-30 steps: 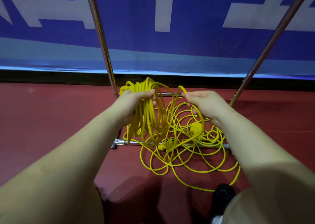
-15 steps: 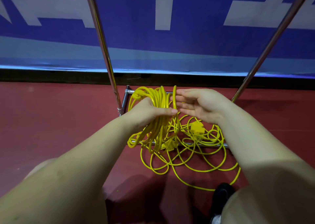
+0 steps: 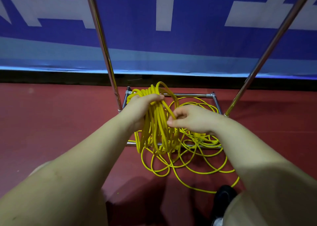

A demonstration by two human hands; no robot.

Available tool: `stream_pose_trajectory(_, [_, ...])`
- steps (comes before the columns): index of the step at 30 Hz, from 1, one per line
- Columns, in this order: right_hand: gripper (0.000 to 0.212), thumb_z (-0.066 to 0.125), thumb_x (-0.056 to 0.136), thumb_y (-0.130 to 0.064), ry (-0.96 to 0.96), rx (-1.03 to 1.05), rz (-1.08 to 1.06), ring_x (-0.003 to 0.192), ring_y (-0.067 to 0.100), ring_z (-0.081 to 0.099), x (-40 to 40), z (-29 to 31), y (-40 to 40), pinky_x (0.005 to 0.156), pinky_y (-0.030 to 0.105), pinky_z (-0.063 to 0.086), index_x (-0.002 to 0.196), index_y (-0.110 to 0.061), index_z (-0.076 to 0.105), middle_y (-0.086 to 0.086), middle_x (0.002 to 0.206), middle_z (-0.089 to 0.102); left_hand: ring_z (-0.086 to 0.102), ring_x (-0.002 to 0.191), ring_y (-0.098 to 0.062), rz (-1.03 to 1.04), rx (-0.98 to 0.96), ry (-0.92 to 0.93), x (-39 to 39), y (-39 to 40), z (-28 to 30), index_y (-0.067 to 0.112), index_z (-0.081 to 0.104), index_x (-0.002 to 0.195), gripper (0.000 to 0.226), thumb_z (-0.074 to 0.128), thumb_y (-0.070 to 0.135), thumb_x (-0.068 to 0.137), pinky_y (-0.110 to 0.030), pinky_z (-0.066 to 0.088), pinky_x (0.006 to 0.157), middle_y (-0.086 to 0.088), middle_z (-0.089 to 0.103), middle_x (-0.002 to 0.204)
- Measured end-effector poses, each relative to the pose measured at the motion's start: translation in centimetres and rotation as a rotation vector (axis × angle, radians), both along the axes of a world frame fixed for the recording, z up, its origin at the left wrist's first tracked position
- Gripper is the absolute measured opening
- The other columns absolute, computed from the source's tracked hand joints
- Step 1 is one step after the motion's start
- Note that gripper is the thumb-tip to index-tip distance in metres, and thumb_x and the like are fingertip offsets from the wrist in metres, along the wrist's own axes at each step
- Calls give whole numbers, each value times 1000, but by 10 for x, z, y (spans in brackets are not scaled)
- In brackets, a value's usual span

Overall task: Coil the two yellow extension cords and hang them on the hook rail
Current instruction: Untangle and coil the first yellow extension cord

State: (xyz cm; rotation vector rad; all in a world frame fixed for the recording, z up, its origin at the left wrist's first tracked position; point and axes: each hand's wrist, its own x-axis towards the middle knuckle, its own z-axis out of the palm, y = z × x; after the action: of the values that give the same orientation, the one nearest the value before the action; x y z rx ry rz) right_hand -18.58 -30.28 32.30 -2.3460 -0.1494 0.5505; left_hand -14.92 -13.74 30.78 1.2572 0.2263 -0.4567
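Since half a second back: right hand [image 3: 192,119] dropped down from an open-palm pose beside the bundle and curled up, now pinching one strand of thin yellow extension cord [image 3: 171,103] between thumb and fingertips, right next to the coil. Left hand [image 3: 142,105] shifted a bit too, closed round the top of the hanging bundle of yellow cord loops [image 3: 156,131], thumb hooked over. Hands close together, nearly touching through the cord.

Looks like mid-coiling on cord number one, roughly halfway at a guess. Still a big loose tangle of yellow cord [image 3: 197,157] sprawled on the dark red floor [image 3: 51,122], draped across the chrome tube base frame of the rack [image 3: 212,95] and running out toward the black shoe [image 3: 224,193] at the bottom. Can't tell where one cord ends and the other starts in that mess. No hook rail in view, just the two slanted chrome poles [image 3: 103,45].

Stuff that could go sideways:
- loose cord snagging under the frame bar when pulled, jerking loops out of the left fist
- both cords getting wound into one coil, since they overlap
- a plug lump in the pile catching on a loop
- stepping on the strand by the shoe
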Motion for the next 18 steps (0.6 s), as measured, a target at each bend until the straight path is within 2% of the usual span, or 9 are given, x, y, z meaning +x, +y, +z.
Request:
stream_pose_trajectory(2, [16, 60, 90, -31, -4, 56, 37, 72, 13, 53, -2, -2, 2, 68, 31, 41, 86, -15, 63, -3, 77, 65, 65, 55, -26, 49, -35, 26, 2, 3, 2, -1, 60, 103, 27, 67, 12, 81, -40, 56, 58, -15, 63, 70])
stream_pose_trajectory(4, [20, 56, 92, -28, 4, 30, 51, 65, 3, 53, -3, -2, -1, 66, 23, 42, 81, -13, 63, -9, 74, 69, 63, 56, -24, 103, -87, 40, 7, 9, 4, 3, 62, 88, 11, 63, 13, 84, -38, 57, 57, -11, 62, 68])
stream_pose_trajectory(6, [26, 54, 93, -29, 62, -106, 103, 60, -2, 52, -4, -6, -6, 64, 18, 41, 77, -10, 61, -11, 74, 69, 62, 66, -23, 177, -180, 56, 15, 18, 6, 7, 62, 80, 8, 60, 13, 86, -40, 57, 68, -7, 62, 69])
stream_pose_trajectory(8, [27, 53, 93, -28, 116, -279, 146, 70, 7, 53, -2, -13, -16, 68, 25, 43, 82, -6, 62, -1, 89, 72, 61, 68, -22, 245, -248, 64, 23, 30, 7, 8, 60, 80, 8, 58, 12, 86, -40, 57, 71, -4, 61, 67])
stream_pose_trajectory(10, [24, 53, 93, -26, 149, -402, 143, 64, 11, 50, -1, -17, -23, 56, 20, 39, 80, -8, 62, 6, 93, 71, 62, 64, -22, 277, -247, 48, 27, 38, 7, 8, 60, 80, 7, 58, 10, 87, -41, 59, 62, -3, 62, 68])
stream_pose_trajectory(11, [23, 51, 94, -24, 170, -398, 108, 58, 10, 50, 0, -16, -26, 49, 16, 38, 76, -11, 59, 5, 88, 70, 64, 64, -22, 285, -236, 32, 27, 40, 7, 8, 62, 81, 7, 58, 8, 87, -43, 59, 63, -3, 63, 70])
stream_pose_trajectory(13, [22, 49, 96, -18, 230, -245, -62, 53, 10, 55, 2, -15, -31, 43, 15, 43, 76, -13, 53, 4, 76, 68, 65, 69, -23, 300, -202, 9, 27, 43, 5, 9, 65, 84, 8, 59, 3, 85, -46, 57, 71, 0, 66, 73])
stream_pose_trajectory(16, [14, 51, 95, -13, 246, 154, -400, 44, 11, 60, 5, -10, -33, 41, 20, 51, 82, -9, 51, 8, 72, 65, 64, 65, -23, 294, -103, -25, 26, 44, 3, 10, 66, 82, 10, 64, 1, 81, -40, 58, 61, -2, 66, 67])
stream_pose_trajectory(18, [12, 53, 94, -11, 266, 482, -595, 43, 11, 63, 7, -4, -32, 43, 21, 53, 83, -8, 54, 8, 69, 67, 64, 64, -25, 269, -18, -80, 24, 41, 1, 9, 67, 80, 10, 67, -1, 78, -42, 57, 64, -7, 64, 67])
